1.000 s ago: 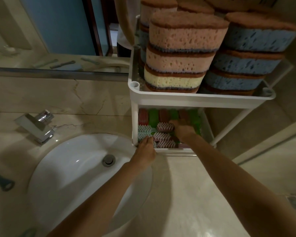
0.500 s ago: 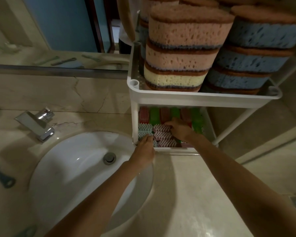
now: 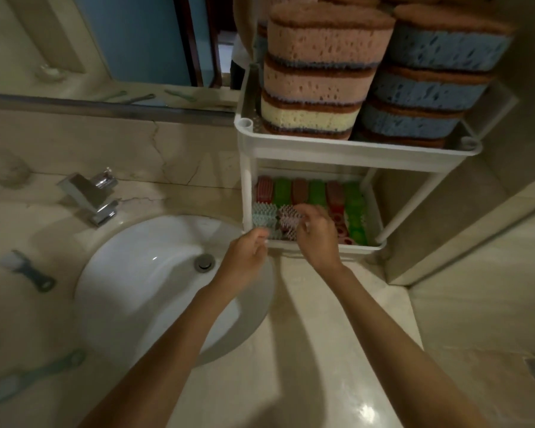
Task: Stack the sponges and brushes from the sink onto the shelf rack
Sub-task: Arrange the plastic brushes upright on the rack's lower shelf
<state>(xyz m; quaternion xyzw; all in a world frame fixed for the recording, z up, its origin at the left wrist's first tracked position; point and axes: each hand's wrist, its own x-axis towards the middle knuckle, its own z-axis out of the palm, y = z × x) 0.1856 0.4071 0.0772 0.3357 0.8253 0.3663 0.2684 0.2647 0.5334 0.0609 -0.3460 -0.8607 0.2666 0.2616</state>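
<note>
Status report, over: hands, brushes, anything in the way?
Left hand at rim of lower tray, grip unclear. Right hand open over pink brush. Sponges stacked on top shelf. Nothing between hands and tray.

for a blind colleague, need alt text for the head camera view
A person's right hand hovers over a pink brush in the lower tray of a white shelf rack beside a sink, left hand at the tray's front rim. Stacked sponges fill the upper tray.

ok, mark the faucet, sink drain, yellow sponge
faucet (image 3: 85,194), head view, on the spout.
sink drain (image 3: 204,262), head view, centre of plug.
yellow sponge (image 3: 306,119), head view, front foam face.
</note>
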